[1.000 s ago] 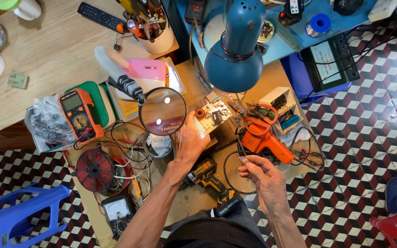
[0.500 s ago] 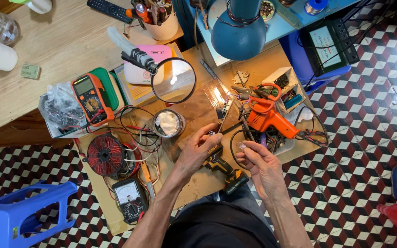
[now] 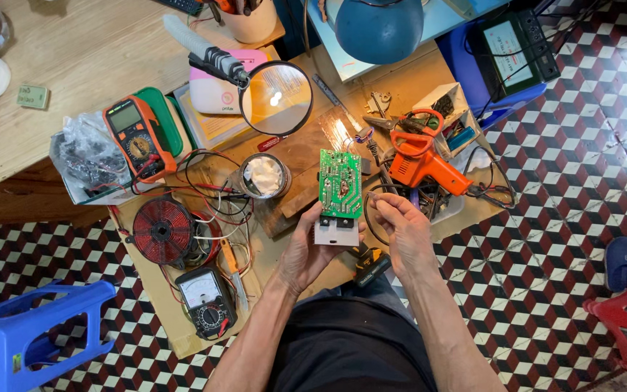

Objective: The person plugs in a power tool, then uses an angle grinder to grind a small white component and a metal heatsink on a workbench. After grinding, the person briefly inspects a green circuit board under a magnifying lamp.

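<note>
Now left hand holds green circuit board upright, lengthwise away.

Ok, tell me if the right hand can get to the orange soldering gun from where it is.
Probably yes. The right hand is beside the green circuit board, pinching at most something small, and the orange soldering gun lies just beyond it on top of the clutter, nothing covering its handle.

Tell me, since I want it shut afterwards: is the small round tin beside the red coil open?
Open. The round tin has no lid on, and whitish stuff shows inside. It stands on the board, clear of both hands.
</note>
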